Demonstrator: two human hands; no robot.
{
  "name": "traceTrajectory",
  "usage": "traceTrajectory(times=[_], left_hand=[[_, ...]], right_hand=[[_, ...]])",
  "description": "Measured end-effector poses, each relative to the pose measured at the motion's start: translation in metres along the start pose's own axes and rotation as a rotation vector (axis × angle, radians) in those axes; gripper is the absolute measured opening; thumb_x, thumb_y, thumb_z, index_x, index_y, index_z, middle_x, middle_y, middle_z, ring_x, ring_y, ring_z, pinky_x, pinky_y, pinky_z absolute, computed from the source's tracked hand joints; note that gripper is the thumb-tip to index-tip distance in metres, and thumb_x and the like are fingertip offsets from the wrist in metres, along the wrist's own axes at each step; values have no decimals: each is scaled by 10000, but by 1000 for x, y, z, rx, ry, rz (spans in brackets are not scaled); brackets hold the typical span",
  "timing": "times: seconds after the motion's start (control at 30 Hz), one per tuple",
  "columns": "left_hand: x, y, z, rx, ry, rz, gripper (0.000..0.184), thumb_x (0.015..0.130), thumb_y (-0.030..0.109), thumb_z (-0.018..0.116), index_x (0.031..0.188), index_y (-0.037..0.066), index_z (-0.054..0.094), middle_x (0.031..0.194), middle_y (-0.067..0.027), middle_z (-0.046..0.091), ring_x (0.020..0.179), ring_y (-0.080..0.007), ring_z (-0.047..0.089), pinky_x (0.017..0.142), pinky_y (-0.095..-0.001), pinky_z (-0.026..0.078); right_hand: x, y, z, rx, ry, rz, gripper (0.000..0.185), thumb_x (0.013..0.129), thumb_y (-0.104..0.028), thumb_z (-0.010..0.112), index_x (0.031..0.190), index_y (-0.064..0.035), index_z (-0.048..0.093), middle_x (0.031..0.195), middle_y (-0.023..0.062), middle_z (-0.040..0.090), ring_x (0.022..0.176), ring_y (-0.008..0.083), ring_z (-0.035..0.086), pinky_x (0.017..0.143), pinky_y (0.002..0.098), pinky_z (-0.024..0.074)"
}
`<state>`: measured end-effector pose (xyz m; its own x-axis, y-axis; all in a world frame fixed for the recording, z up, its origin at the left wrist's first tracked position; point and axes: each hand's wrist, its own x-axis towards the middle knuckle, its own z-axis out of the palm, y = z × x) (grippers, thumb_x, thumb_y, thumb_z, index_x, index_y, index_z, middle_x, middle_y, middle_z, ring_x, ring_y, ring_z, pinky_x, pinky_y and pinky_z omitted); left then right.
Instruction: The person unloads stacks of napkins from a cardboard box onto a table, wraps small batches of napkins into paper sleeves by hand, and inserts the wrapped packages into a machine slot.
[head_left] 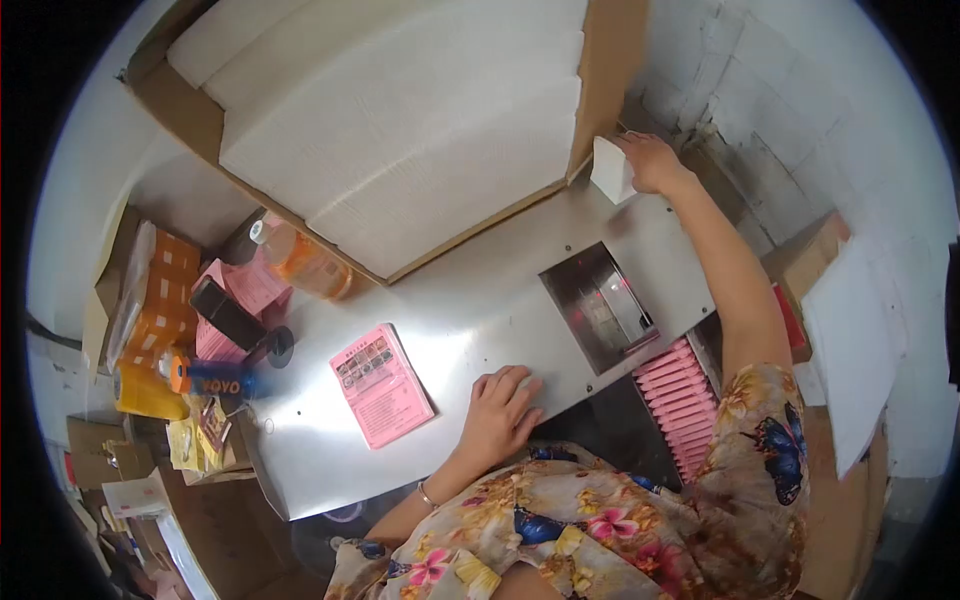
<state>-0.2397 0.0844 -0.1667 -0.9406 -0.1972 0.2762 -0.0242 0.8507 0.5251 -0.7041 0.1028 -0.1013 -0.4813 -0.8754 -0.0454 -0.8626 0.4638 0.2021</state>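
My left hand (500, 408) lies palm down on the near edge of the metal worktop, its fingers loosely apart and nothing in them. At the far right my right hand (655, 163) is closed around a white paper-like piece (610, 172), beside the right corner of a big carton; whether it is one sheet or several I cannot tell. A stack of pink printed leaflets (381, 387) rests on the metal to the left of my left hand. Between my hands a rectangular opening (598, 310) is set into the worktop.
The large cardboard carton (400, 130) with white contents stands along the back. Bundled pink packets (680, 410) stand in a row below the opening. Left are a bottle (305, 262), a phone-like dark object (227, 313), a blue can (222, 380) and an orange box (163, 290). A wall bounds the right.
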Motion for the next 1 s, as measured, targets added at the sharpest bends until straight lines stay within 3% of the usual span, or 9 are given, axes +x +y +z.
traceTrajectory(times=[0.17,0.23,0.4,0.5,0.57,0.67,0.77,0.83,1.0], left_hand=[[-1,1,1,9,35,15,444,810,145,725,1231,56,613,1244,-145,566,1192,-316,540,966,-432,392],[-1,2,1,1,30,33,451,808,135,723,1235,50,608,1245,-149,566,1183,-324,540,965,-433,395],[-4,2,3,-1,67,49,449,802,114,726,1233,48,617,1244,-155,576,1135,-337,554,976,-439,405],[-11,3,2,-75,134,38,430,785,59,736,1204,42,644,1259,-156,590,1125,-330,562,965,-419,439],[-18,6,-9,38,306,84,415,773,62,737,1178,48,649,1211,-146,601,1035,-317,590,884,-409,469],[-37,-6,-30,88,537,-8,359,777,-9,706,1131,46,687,1086,-158,663,918,-302,644,805,-397,514],[-63,-42,-62,110,653,-153,293,859,-72,636,1145,-13,657,1065,-163,673,824,-232,668,741,-317,545],[-79,-56,-83,243,568,-400,305,913,30,615,1215,-8,625,1065,-158,657,873,-284,655,767,-363,524],[-107,-81,-81,467,365,-480,159,869,67,628,1015,6,623,963,-179,614,913,-377,590,812,-454,470]], right_hand=[[-116,-20,11,69,55,-144,798,713,-26,709,1460,-81,435,1445,146,504,1373,308,443,1123,415,369],[-165,-30,26,53,310,-143,821,684,24,651,1467,-54,417,1480,172,457,1384,331,418,1157,434,330],[-230,-53,10,282,362,-168,830,768,-145,753,1499,-39,374,1536,179,394,1423,338,364,1173,432,298],[-237,-64,1,283,580,-150,707,823,-271,761,1431,-40,485,1422,175,498,1335,344,449,1098,421,367],[-241,-67,-11,450,430,-49,471,896,-272,696,1307,-55,620,1159,158,607,1097,337,581,914,408,465],[-237,-66,4,575,550,-23,323,924,-228,655,1194,-54,691,904,150,592,834,336,609,727,415,481],[-238,-70,-2,588,576,-1,275,935,-190,625,1166,-61,703,825,154,588,736,351,610,670,412,486],[-235,-73,0,588,574,28,267,937,-189,619,1156,-64,708,815,153,593,728,353,611,666,417,486],[-229,-76,4,538,584,41,258,930,-195,615,1132,-72,720,813,147,621,726,349,628,655,418,490]])
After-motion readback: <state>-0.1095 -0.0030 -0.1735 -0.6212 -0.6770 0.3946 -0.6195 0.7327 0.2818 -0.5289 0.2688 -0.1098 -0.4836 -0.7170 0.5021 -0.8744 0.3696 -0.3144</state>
